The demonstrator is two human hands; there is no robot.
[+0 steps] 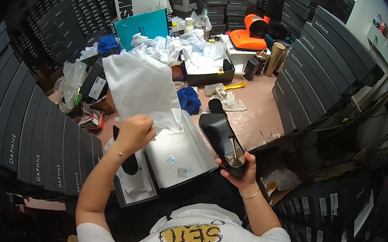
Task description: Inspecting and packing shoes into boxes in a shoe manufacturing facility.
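My left hand (136, 136) is closed on the lower edge of a thin white sheet or soft bag (141, 84), which stands up and spreads out beyond my fist. In my right hand (241, 171) is a black shoe (219, 130), gripped at its near end. Its opening faces up, with a thin gold-coloured piece showing inside. Below my left wrist, another black shoe (129, 165) lies on white paper in an open grey box (136, 199), partly covered by my arm. Between my hands lies a shiny translucent pack (178, 159) with small stickers.
Dark shoe boxes are stacked at left (32, 127) and right (322, 73). On the pink tabletop (263, 112) sit a white cloth (228, 100), a yellow-handled brush (226, 87) and a blue cloth (188, 100). Crumpled paper (163, 49) and an orange device (248, 40) stand farther back.
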